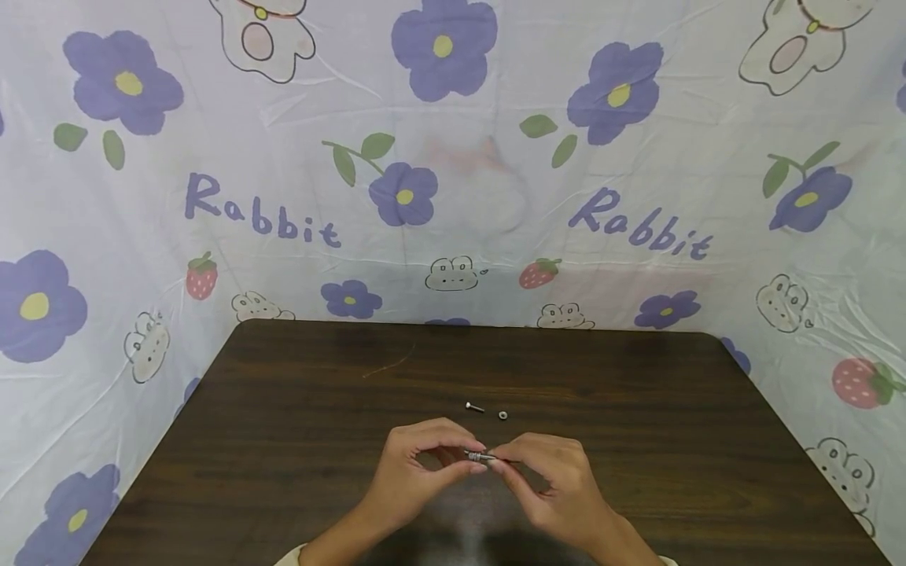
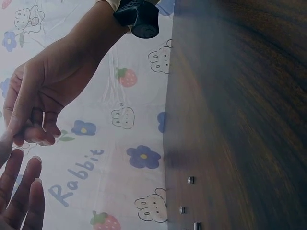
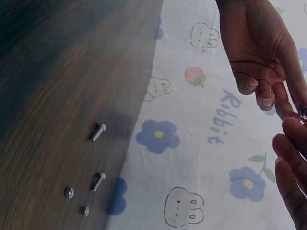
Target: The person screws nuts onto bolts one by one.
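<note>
Near the front of the table, my left hand [image 1: 414, 468] and my right hand [image 1: 559, 483] meet fingertip to fingertip. Between them is a small silver bolt [image 1: 476, 456], lying sideways. Left thumb and fingers pinch its thicker, ringed end; the right thumb and a finger pinch the slimmer end. Its metal also glints at the fingertips [image 3: 303, 113] in the right wrist view. Just beyond the hands lie a loose bolt [image 1: 475, 407] and a nut [image 1: 503, 415]. The right wrist view shows a second loose bolt [image 3: 98, 181] and another nut [image 3: 85, 211]; in the head view these are hidden.
A dark wood-grain table [image 1: 283, 440] spreads under the hands. Patterned fabric [image 1: 495, 196] with flowers and rabbits hangs behind it and at both sides. A thin thread-like strand [image 1: 389, 367] lies toward the back left. A black camera [image 2: 139, 18] is strapped on the right wrist.
</note>
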{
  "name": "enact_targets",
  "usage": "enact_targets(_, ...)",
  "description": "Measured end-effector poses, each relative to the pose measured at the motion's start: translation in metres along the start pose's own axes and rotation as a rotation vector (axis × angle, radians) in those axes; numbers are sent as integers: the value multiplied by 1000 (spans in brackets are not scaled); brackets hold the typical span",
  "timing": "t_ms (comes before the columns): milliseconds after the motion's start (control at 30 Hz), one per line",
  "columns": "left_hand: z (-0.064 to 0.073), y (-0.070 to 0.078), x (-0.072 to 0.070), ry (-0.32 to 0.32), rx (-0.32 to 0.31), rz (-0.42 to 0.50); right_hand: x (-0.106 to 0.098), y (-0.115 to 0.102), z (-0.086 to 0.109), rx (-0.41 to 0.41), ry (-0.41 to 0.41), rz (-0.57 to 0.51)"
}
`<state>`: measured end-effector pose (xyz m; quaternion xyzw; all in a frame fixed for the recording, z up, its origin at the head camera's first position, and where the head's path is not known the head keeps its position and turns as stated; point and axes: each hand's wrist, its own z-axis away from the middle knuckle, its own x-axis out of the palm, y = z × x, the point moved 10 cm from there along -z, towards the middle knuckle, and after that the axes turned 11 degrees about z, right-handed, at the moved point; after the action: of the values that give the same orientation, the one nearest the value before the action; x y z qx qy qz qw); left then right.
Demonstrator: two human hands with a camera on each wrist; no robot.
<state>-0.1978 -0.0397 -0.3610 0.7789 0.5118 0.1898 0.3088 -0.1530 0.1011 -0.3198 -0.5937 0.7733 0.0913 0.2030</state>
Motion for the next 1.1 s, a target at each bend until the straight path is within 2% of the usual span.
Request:
enact_targets(433,3,-14,-1,10,-181,19,1,-1,0,3,-12,12)
enact_targets(567,3,-15,-1,13,-213,41,1,-1,-1,2,-12,17)
enact_targets(700,1,-9,-1,0,-167,63,0,-1,-1,7,-8,28)
enact_targets(900,-2,4,2,-26,-17,31,0,0,-1,4,-1,19)
enact_targets(1000,-2,5,3,-29,8,36,0,0,0,1,1,15)
enact_targets(1100,-1,3,3,-32,1,49,0,0,0,1,1,12)
